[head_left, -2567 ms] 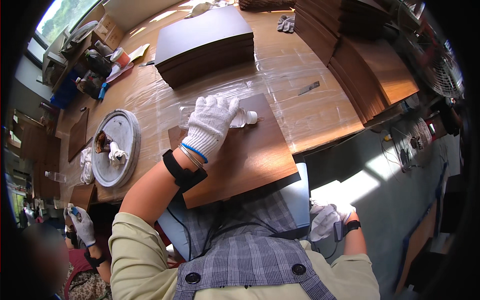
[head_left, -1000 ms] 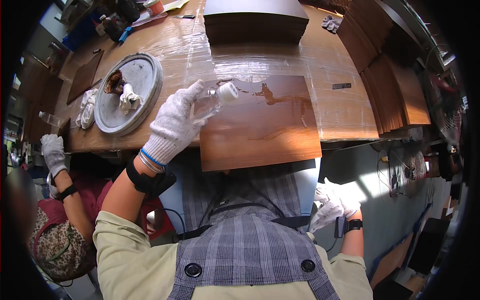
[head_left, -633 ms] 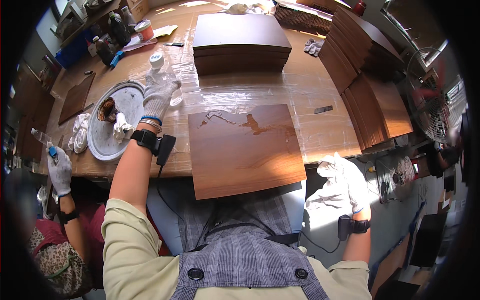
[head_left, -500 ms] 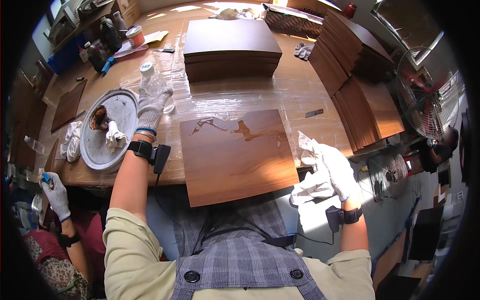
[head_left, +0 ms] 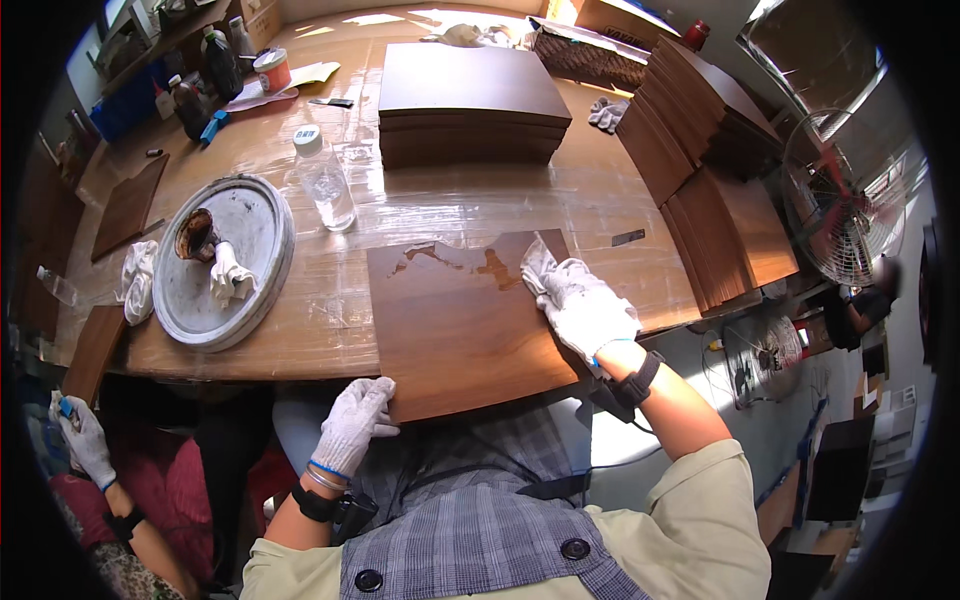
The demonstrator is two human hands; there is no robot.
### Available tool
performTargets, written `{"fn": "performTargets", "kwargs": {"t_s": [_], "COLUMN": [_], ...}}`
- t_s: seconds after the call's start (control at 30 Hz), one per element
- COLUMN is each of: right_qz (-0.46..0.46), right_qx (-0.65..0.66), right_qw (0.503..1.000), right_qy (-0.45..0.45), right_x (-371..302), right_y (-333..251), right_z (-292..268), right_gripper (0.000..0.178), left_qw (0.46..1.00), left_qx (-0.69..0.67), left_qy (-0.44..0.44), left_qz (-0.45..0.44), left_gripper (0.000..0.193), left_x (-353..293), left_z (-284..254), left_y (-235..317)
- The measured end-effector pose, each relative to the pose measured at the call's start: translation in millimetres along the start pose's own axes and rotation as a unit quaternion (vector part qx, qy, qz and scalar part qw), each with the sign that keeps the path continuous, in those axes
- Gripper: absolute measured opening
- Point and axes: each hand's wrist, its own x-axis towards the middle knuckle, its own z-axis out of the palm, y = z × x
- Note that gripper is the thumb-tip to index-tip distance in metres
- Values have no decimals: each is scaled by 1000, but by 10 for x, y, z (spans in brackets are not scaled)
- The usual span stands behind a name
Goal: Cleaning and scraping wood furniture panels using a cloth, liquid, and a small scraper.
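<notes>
In the head view, a flat wooden board [head_left: 460, 340] lies at the near edge of the film-covered table [head_left: 250, 358], its front part jutting out past that edge toward the person. Glossy liquid [head_left: 495, 268] sits in irregular patches along the board's far side. The right hand [head_left: 590, 310], gloved, is over the board's far right corner, its fingers closed over a bunched white cloth [head_left: 538, 262], one end of which sticks out beyond the fingertips. The left hand [head_left: 357, 425] is at the board's near left corner, fingers curled and drawn close together; whether they truly pinch the corner I cannot tell. A capped clear bottle [head_left: 325, 188] stands upright beyond the board's far left corner, between a round grey lid [head_left: 268, 290] and a stack of boards [head_left: 475, 85] toward the table's far edge. The board looks stiff and thin, probably moderately heavy, and likely slippery where wet; its overhanging near edge or dry near corners seem the best places to take hold. The cloth should be light and limp, best gathered into a pad under flat fingers
</notes>
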Motion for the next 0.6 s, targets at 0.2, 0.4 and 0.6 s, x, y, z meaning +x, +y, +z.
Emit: {"fn": "performTargets", "kwargs": {"t_s": [0.2,0.4,0.6], "right_qz": [-63,73,34], "right_qx": [92,54,189], "right_qw": [993,992,980], "right_qy": [-43,-91,-42], "right_x": [-242,-167,119], "right_y": [-331,-410,-217], "right_z": [-152,-190,-171], "right_gripper": [38,45,49], "left_qw": [988,979,982], "left_qx": [-95,-148,-136], "left_qy": [-118,-139,-133], "left_qz": [-39,-21,-12], "left_gripper": [36,34,34], "left_x": [37,158,102], "left_z": [177,221,173], "left_y": [-128,-171,-153]}}
